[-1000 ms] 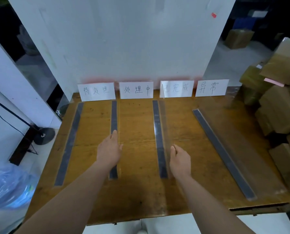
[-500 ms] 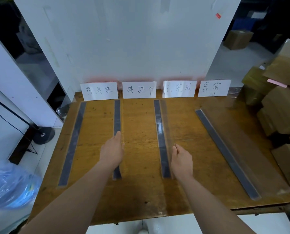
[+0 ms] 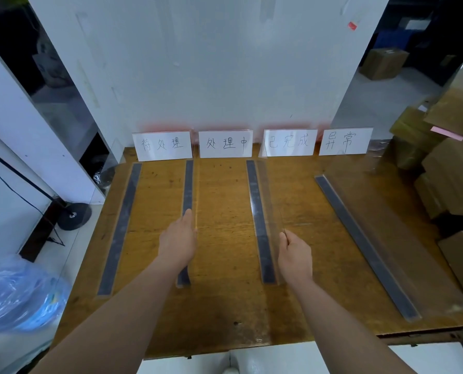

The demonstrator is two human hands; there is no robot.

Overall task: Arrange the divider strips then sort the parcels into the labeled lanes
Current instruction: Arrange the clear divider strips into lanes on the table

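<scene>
Four divider strips with dark bases and clear upright walls lie on the wooden table (image 3: 225, 306). The far-left strip (image 3: 118, 228), the second strip (image 3: 188, 184) and the third strip (image 3: 255, 195) run nearly parallel, while the fourth strip (image 3: 359, 238) lies slanted at the right. My left hand (image 3: 177, 241) rests with straight fingers along the second strip. My right hand (image 3: 295, 255) has curled fingers that pinch the clear wall of the third strip. Four white label cards (image 3: 225, 144) stand along the back edge. Brown parcels (image 3: 454, 171) are stacked at the right.
A white panel (image 3: 198, 76) rises behind the labels. A blue plastic bag (image 3: 17, 298) and a black stand base (image 3: 74, 215) sit on the floor to the left. Another cardboard box (image 3: 384, 63) stands on the floor at the far right.
Both hands stay on the same strips. Only the view has shifted slightly.
</scene>
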